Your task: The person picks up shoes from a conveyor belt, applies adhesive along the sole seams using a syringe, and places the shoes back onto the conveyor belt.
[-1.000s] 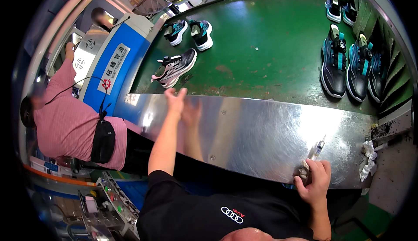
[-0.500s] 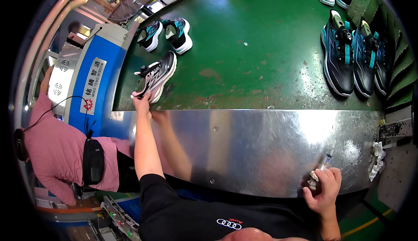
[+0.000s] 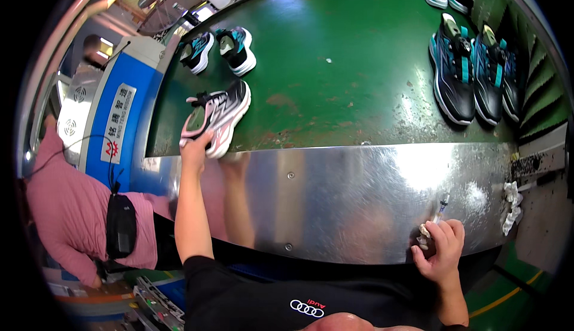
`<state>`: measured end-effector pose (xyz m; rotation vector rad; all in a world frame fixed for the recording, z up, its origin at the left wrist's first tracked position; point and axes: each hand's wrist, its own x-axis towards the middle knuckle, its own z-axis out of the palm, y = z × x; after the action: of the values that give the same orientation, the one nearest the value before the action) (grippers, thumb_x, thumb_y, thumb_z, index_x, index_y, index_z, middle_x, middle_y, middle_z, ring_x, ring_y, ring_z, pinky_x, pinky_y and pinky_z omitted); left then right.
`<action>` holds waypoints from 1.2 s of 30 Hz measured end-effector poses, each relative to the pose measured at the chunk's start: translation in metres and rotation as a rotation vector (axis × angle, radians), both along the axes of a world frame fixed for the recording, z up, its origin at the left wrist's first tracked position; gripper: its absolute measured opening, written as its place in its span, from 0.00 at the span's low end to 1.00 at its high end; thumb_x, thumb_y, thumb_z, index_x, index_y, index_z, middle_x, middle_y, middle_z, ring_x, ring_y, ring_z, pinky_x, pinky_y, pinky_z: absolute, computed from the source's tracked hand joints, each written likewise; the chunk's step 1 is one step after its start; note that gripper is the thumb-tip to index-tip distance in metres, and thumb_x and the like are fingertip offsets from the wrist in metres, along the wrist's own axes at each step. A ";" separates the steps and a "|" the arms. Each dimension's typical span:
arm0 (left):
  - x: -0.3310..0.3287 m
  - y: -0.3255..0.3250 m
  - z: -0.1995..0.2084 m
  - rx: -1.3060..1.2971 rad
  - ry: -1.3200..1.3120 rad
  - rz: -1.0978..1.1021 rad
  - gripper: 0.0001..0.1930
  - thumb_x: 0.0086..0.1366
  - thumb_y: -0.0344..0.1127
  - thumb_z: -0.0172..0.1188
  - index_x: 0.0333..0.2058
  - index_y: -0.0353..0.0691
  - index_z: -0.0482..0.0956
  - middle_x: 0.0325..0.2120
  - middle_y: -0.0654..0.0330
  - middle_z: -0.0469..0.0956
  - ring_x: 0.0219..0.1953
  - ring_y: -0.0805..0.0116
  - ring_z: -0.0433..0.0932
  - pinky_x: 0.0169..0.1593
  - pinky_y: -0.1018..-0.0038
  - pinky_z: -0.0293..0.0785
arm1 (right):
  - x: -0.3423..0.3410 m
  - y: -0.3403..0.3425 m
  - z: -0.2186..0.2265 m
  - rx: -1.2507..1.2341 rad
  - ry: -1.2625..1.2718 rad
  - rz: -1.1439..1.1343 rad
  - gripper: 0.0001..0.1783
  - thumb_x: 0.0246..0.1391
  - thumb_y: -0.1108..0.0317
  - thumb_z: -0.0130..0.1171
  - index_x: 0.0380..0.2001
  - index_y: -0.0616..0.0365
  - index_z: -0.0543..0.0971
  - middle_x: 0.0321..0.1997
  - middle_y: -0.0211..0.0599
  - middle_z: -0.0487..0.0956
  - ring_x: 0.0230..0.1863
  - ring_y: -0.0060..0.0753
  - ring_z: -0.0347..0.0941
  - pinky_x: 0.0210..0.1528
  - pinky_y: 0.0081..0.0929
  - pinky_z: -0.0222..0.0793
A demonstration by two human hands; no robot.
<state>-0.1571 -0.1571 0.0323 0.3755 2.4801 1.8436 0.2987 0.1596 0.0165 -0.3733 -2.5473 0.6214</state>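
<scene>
My left hand [image 3: 196, 150] grips a sports shoe [image 3: 222, 114] by its heel. The shoe is black, grey and pink with a white sole, tilted above the near edge of the green belt, toe pointing away. My right hand [image 3: 441, 248] is low at the right over the metal ledge, its fingers curled around the near end of a slim clear tube with a dark tip [image 3: 443, 203]. Against the fingertips is a crumpled off-white wad [image 3: 423, 235]; how it is held is partly hidden.
A black-and-teal pair, shoe [image 3: 197, 52] and shoe [image 3: 237, 50], stands far left on the green belt [image 3: 335, 92]. Several dark shoes [image 3: 453, 83] line the right side by a flap curtain [image 3: 541, 92]. Crumpled white paper [image 3: 512, 208] lies on the ledge's right end. A person in pink [image 3: 78, 205] stands left.
The shoe in my left hand has come slightly nearer and lifted, its heel turned more toward me. My right hand stays in about the same place. The whole view has shifted slightly.
</scene>
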 end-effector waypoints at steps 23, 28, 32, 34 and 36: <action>-0.143 0.031 -0.056 0.049 0.088 -0.060 0.28 0.57 0.27 0.59 0.57 0.38 0.63 0.53 0.58 0.69 0.47 0.66 0.72 0.52 0.70 0.69 | 0.009 0.002 -0.003 -0.027 0.077 0.099 0.26 0.34 0.58 0.66 0.41 0.49 0.74 0.33 0.28 0.71 0.36 0.34 0.67 0.35 0.33 0.62; -0.017 0.071 -0.027 -0.046 0.392 -0.032 0.31 0.55 0.30 0.60 0.58 0.38 0.62 0.51 0.57 0.69 0.46 0.65 0.72 0.51 0.69 0.70 | 0.028 -0.001 -0.002 -0.044 0.070 0.024 0.27 0.32 0.58 0.67 0.41 0.49 0.74 0.33 0.28 0.70 0.38 0.35 0.66 0.36 0.33 0.61; 0.106 0.077 -0.017 -0.098 0.487 -0.113 0.33 0.53 0.31 0.61 0.58 0.38 0.61 0.49 0.56 0.70 0.45 0.64 0.72 0.50 0.69 0.70 | 0.032 0.001 -0.004 -0.004 0.083 0.015 0.29 0.32 0.58 0.67 0.43 0.49 0.73 0.35 0.27 0.70 0.37 0.33 0.66 0.35 0.31 0.59; 0.154 0.076 -0.013 -0.134 0.463 -0.176 0.34 0.53 0.32 0.61 0.59 0.38 0.60 0.48 0.55 0.70 0.45 0.63 0.72 0.49 0.69 0.71 | 0.030 0.003 0.000 -0.018 0.077 0.019 0.29 0.32 0.58 0.67 0.43 0.49 0.73 0.35 0.27 0.70 0.38 0.34 0.66 0.35 0.31 0.59; 0.186 0.067 -0.003 -0.186 0.432 -0.218 0.35 0.52 0.33 0.61 0.59 0.37 0.59 0.48 0.55 0.70 0.45 0.63 0.72 0.49 0.69 0.71 | 0.022 0.007 -0.004 -0.037 0.096 0.053 0.29 0.32 0.58 0.67 0.43 0.49 0.73 0.35 0.27 0.71 0.38 0.34 0.66 0.35 0.31 0.59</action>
<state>0.0288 -0.0905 0.0291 1.0867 2.7008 1.5646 0.3209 0.1666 0.0128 -0.2828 -2.4637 0.6908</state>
